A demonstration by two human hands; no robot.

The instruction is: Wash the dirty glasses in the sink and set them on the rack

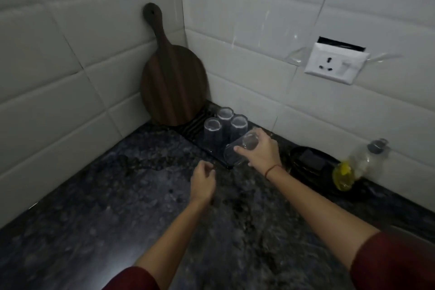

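Back corner of the dark granite bench (117,207), tiled walls on both sides. Wooden chopping board (173,85) leans upright in the corner, bottom edge right at the black ribbed rack (191,127).

On the rack: three glasses (213,133), mouths down, clustered close at the far end. Look clean, but light is poor.

Right hand (263,150) holds the fourth glass (233,156) over the rack's near end. Fingers (240,149) and thumb wrap its upper part. Glass is tilted, base up toward the palm, mouth low. Cannot tell if the rim touches the rack.

Left hand (202,183) hovers over the bench just beside the rack's near corner, fingers loosely curled, holding nothing.

To the right: black dish with sponge (310,160), then a soap bottle (353,169) lying on its side against the wall.

Status, my read: three glasses washed and racked, fourth mid-placement; needs tipping fully mouth-down and releasing. Sink is out of view, so can't say whether any dirty glasses are left.
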